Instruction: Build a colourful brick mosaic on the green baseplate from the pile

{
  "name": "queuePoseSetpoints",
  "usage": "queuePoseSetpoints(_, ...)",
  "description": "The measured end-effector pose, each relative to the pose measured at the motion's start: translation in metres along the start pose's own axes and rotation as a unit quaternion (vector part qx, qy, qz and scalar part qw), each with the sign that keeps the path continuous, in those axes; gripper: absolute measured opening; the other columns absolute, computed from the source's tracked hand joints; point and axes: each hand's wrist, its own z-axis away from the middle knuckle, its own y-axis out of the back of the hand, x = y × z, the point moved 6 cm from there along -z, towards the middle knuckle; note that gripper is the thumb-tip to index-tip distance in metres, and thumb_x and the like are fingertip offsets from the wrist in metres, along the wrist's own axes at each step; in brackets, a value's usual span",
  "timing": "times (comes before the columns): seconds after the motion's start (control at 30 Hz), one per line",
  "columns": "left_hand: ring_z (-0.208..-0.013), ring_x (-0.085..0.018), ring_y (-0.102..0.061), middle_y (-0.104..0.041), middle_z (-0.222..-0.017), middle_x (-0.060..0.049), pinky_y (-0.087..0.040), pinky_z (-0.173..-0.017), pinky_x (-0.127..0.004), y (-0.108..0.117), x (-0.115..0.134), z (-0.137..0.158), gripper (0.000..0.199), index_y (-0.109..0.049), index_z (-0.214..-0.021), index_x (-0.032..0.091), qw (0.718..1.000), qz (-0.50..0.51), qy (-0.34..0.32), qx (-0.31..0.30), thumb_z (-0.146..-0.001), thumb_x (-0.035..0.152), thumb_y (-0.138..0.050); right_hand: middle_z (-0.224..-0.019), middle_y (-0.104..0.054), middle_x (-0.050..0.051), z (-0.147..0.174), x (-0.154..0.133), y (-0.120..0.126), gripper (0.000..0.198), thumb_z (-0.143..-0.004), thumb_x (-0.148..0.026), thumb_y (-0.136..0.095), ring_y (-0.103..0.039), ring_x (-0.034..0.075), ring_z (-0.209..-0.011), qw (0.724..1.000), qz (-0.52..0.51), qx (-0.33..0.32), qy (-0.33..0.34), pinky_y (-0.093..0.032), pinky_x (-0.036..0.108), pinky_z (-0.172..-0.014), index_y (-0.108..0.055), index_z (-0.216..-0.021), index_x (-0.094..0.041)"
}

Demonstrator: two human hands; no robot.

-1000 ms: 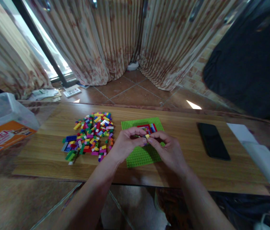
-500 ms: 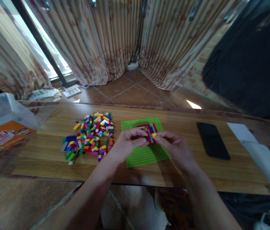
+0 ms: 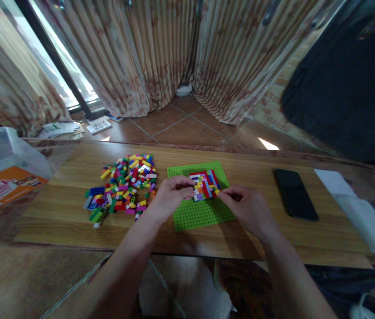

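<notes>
On the green baseplate [image 3: 194, 218] sits a flat, roughly square build of toy bricks [image 3: 205, 184] in red, yellow, white, blue and orange. My right hand [image 3: 249, 208] is at the build's right edge, thumb and forefinger pinched on a small yellow brick [image 3: 217, 192]. At the left edge, my left hand [image 3: 170, 197] has thumb and forefinger curled toward each other. Anything between those left fingertips is too small to make out. The left hand covers part of the baseplate's left side.
Loose mixed bricks [image 3: 126, 181] are heaped on the wooden table [image 3: 84, 164] to the left. A clear plastic tub [image 3: 17, 153] with an orange label stands at the far left. To the right lie a black phone [image 3: 295, 195] and white paper [image 3: 335, 182].
My left hand has drawn back left, uncovering more of the build's coloured bricks. My right hand has shifted slightly right and down, with the yellow brick still at its fingertips.
</notes>
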Motion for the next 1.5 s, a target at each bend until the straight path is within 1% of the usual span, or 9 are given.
queuePoseSetpoints(0.13,-0.057,-0.008,-0.055,-0.066,-0.067,0.001,-0.042,-0.058,-0.022,-0.001,0.0,-0.001,0.018,-0.07,-0.079,0.012,1.0,-0.002,-0.002,-0.006,-0.061,0.013,-0.073,-0.075,-0.075,0.004,0.001,-0.004,-0.005,0.02,-0.081,-0.037,-0.063,-0.065,0.019,-0.065,0.997,0.069,0.024,0.009,-0.043,0.03,-0.062,-0.076,-0.076,-0.022)
queuePoseSetpoints(0.23,-0.057,-0.008,-0.055,-0.065,-0.066,0.002,-0.042,-0.058,-0.022,0.0,0.0,-0.001,0.017,-0.07,-0.078,0.013,1.0,-0.002,-0.002,-0.005,-0.061,0.013,-0.073,-0.076,-0.075,0.004,0.003,-0.005,-0.008,0.019,-0.081,-0.037,-0.063,-0.063,0.019,-0.062,0.993,0.111,0.045,0.004,-0.042,0.031,-0.062,-0.075,-0.076,-0.022)
queuePoseSetpoints(0.37,-0.059,-0.008,-0.056,-0.067,-0.069,0.001,-0.042,-0.059,-0.022,0.001,0.0,0.0,0.018,-0.07,-0.08,0.012,1.0,-0.009,-0.001,-0.006,-0.063,0.013,-0.073,-0.076,-0.074,0.004,0.003,-0.007,-0.01,0.018,-0.081,-0.035,-0.063,-0.064,0.019,-0.064,0.989,0.137,0.061,0.005,-0.041,0.031,-0.062,-0.074,-0.074,-0.023)
queuePoseSetpoints(0.5,-0.06,-0.009,-0.056,-0.067,-0.07,0.0,-0.043,-0.06,-0.022,0.002,-0.001,0.0,0.017,-0.071,-0.081,0.012,1.0,-0.017,-0.003,-0.01,-0.064,0.013,-0.072,-0.077,-0.074,0.004,0.004,-0.008,-0.013,0.019,-0.083,-0.036,-0.063,-0.066,0.021,-0.067,0.986,0.154,0.06,0.01,-0.04,0.031,-0.062,-0.074,-0.074,-0.023)
queuePoseSetpoints(0.7,-0.059,-0.008,-0.055,-0.067,-0.069,0.001,-0.042,-0.06,-0.022,0.001,-0.002,-0.001,0.016,-0.07,-0.079,0.013,1.0,-0.017,-0.008,-0.01,-0.064,0.012,-0.071,-0.076,-0.073,0.006,0.007,-0.013,-0.015,0.022,-0.087,-0.035,-0.058,-0.064,0.02,-0.065,0.977,0.195,0.073,0.051,-0.038,0.03,-0.059,-0.073,-0.075,-0.023)
queuePoseSetpoints(0.87,-0.06,-0.009,-0.056,-0.067,-0.07,0.0,-0.042,-0.06,-0.022,0.001,-0.002,-0.002,0.016,-0.07,-0.079,0.012,1.0,-0.017,-0.006,-0.008,-0.063,0.012,-0.07,-0.078,-0.071,0.007,0.007,-0.013,-0.017,0.024,-0.088,-0.027,-0.052,-0.063,0.02,-0.068,0.978,0.196,0.048,0.061,-0.039,0.03,-0.062,-0.07,-0.074,-0.021)
queuePoseSetpoints(1.03,-0.061,-0.009,-0.055,-0.066,-0.07,0.0,-0.042,-0.061,-0.023,0.001,-0.002,-0.002,0.015,-0.07,-0.079,0.013,0.999,-0.03,-0.022,-0.013,-0.064,0.013,-0.07,-0.075,-0.069,0.006,0.007,-0.013,-0.016,0.024,-0.088,-0.026,-0.05,-0.061,0.019,-0.066,0.978,0.19,0.058,0.063,-0.038,0.029,-0.061,-0.069,-0.074,-0.021)
queuePoseSetpoints(1.23,-0.064,-0.01,-0.056,-0.066,-0.072,0.002,-0.044,-0.066,-0.024,-0.005,0.0,0.0,0.016,-0.07,-0.081,0.015,0.997,-0.041,-0.033,-0.048,-0.065,0.012,-0.069,-0.079,-0.07,0.006,0.008,-0.014,-0.016,0.024,-0.089,-0.026,-0.05,-0.062,0.019,-0.069,0.978,0.181,0.068,0.08,-0.04,0.029,-0.062,-0.069,-0.075,-0.021)
queuePoseSetpoints(1.5,-0.071,-0.014,-0.061,-0.068,-0.075,0.0,-0.044,-0.068,-0.025,0.0,-0.006,-0.003,0.024,-0.067,-0.084,0.015,0.995,-0.091,-0.045,0.007,-0.064,0.003,-0.063,-0.083,-0.069,0.007,0.01,-0.018,-0.018,0.025,-0.091,-0.024,-0.05,-0.061,0.019,-0.072,0.972,0.198,0.05,0.113,-0.04,0.029,-0.065,-0.07,-0.076,-0.02)
